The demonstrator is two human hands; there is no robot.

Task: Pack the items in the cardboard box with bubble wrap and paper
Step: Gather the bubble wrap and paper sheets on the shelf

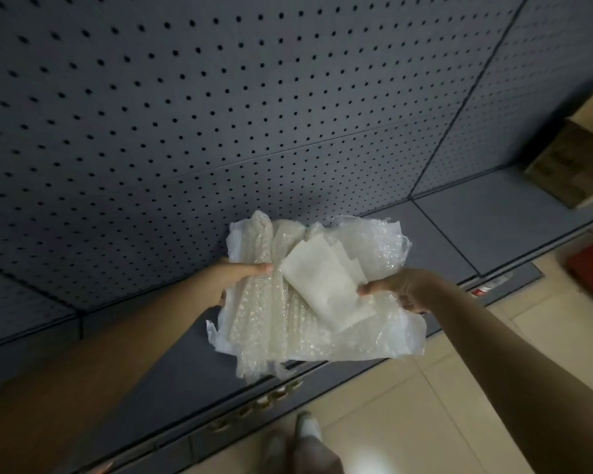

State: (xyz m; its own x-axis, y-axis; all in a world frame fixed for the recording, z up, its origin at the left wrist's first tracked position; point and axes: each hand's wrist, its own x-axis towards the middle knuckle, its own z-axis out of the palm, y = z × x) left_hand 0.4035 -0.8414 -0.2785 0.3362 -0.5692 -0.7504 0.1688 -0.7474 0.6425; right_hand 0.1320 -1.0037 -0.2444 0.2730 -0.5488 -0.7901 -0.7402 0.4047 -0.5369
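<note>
1. Head view. Bubble wrap, clear, crumpled bundle, held in the air above the front edge of a grey shelf.
2. Paper, white folded sheets, lying on top of the bundle.
3. Left hand: grips the bundle's left side, thumb on top, fingers beneath.
4. Right hand: thumb pinches paper and wrap at the right side, fingers curled underneath.
5. Cardboard box, open, on the shelf at the far right, well apart from the bundle.
6. Grey pegboard behind the shelf.

Left hand and right hand both gripping
</note>
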